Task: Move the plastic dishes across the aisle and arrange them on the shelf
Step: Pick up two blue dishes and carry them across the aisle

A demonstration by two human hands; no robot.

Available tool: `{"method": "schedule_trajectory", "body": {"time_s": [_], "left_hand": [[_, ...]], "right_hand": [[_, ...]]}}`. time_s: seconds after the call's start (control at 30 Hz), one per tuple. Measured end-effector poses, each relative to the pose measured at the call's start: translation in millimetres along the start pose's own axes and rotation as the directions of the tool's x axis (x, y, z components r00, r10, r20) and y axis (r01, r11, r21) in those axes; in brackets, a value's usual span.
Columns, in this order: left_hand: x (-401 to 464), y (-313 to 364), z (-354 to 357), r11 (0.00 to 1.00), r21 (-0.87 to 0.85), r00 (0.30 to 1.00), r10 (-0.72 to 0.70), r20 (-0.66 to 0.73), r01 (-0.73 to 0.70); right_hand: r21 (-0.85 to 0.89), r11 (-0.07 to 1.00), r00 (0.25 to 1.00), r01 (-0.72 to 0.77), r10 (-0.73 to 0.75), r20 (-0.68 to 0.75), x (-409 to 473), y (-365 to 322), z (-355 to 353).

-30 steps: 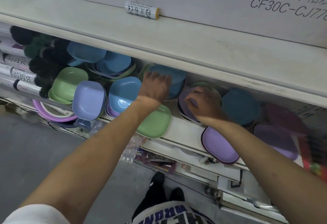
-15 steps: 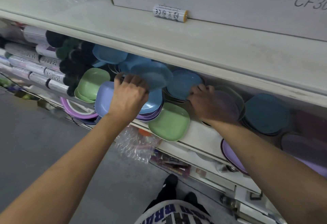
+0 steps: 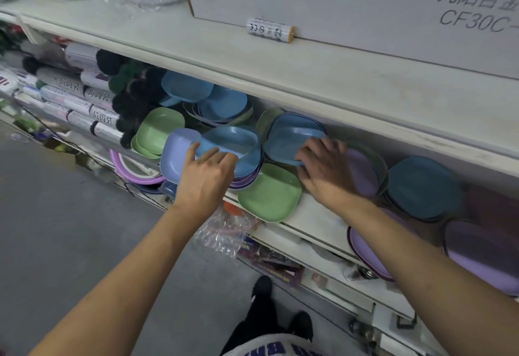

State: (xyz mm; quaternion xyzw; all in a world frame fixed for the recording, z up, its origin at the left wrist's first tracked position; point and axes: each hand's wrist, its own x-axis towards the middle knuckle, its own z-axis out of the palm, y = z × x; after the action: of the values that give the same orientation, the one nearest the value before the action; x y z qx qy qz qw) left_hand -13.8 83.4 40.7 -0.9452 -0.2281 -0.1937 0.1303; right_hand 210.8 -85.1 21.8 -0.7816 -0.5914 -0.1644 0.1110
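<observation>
While seemingly gripping: left hand [image 3: 206,178], blue dish [image 3: 229,142].

A single head-worn wide-angle view looks forward and steeply down from close range onto a white shelf [image 3: 323,215] of plastic dishes [image 3: 269,197], both forearms reaching in, the floor [image 3: 70,229] below

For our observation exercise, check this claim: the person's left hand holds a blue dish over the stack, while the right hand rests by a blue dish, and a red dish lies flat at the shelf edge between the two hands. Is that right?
One detail is wrong. The head view shows that the flat dish at the shelf edge is green, not red. The left hand does hold a blue dish, and the right hand rests by another blue dish.
</observation>
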Motion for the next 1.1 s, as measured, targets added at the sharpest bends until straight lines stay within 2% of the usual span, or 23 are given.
{"method": "schedule_trajectory", "body": {"time_s": [0.1, 0.23, 0.37, 0.47, 0.6, 0.77, 0.97, 1.1], "left_hand": [[-21, -13, -6, 0.999, -0.04, 1.0, -0.018, -0.026, 0.017], [-58, -59, -18, 0.996, -0.057, 0.996, -0.075, -0.052, 0.072], [-110, -137, -30, 0.982, -0.027, 0.978, -0.191, -0.087, 0.189], [-165, -216, -39, 0.957, 0.01, 0.951, -0.288, -0.113, 0.291], [-258, -335, -65, 0.899, 0.073, 0.892, -0.414, -0.179, 0.432], [-377, -466, -118, 0.804, 0.173, 0.82, -0.537, -0.197, 0.568], [-473, -574, -158, 0.633, 0.222, 0.671, -0.699, -0.247, 0.741], [-511, -637, -158, 0.525, 0.252, 0.575, -0.79, -0.212, 0.813]], "right_hand": [[0.055, 0.998, 0.999, 0.03, -0.031, 0.013, 9, -33, -5], [0.082, 0.989, 0.992, 0.121, -0.118, -0.044, 33, -93, -6], [0.058, 0.958, 0.953, 0.282, -0.273, -0.133, 75, -172, 1], [0.051, 0.911, 0.902, 0.41, -0.396, -0.173, 122, -258, 20], [0.169, 0.836, 0.848, 0.522, -0.486, -0.214, 187, -405, 49], [0.329, 0.723, 0.794, 0.607, -0.545, -0.269, 248, -594, 62], [0.412, 0.567, 0.698, 0.713, -0.625, -0.348, 306, -767, 77], [0.48, 0.466, 0.652, 0.743, -0.665, -0.364, 347, -861, 105]]}}
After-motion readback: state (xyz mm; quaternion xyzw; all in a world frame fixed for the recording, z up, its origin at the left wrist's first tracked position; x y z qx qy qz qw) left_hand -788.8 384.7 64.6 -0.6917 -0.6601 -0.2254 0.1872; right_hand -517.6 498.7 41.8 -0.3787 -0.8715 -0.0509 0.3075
